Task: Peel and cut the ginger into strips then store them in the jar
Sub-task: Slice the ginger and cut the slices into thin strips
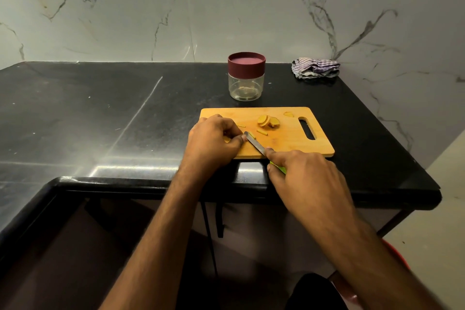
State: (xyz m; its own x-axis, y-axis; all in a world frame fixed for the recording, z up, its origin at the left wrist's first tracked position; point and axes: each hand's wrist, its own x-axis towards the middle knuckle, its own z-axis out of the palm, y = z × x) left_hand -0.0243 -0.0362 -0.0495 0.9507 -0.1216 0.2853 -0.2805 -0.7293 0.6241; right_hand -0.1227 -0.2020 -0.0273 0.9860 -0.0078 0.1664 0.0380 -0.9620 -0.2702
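On a black stone bench, a person works ginger on a wooden cutting board set near the front edge. Fingers of the left hand are curled tight, pinching a small ginger piece down against the board at its left end. Fingers of the right hand wrap the green handle of a knife, forefinger laid along the spine, the blade angled up-left with its tip touching that piece just beside the left thumb. A pile of ginger slices lies mid-board, a loose strip just below it. Behind the board stands a clear jar, its maroon lid on. A striped cloth sits crumpled against the marble wall.
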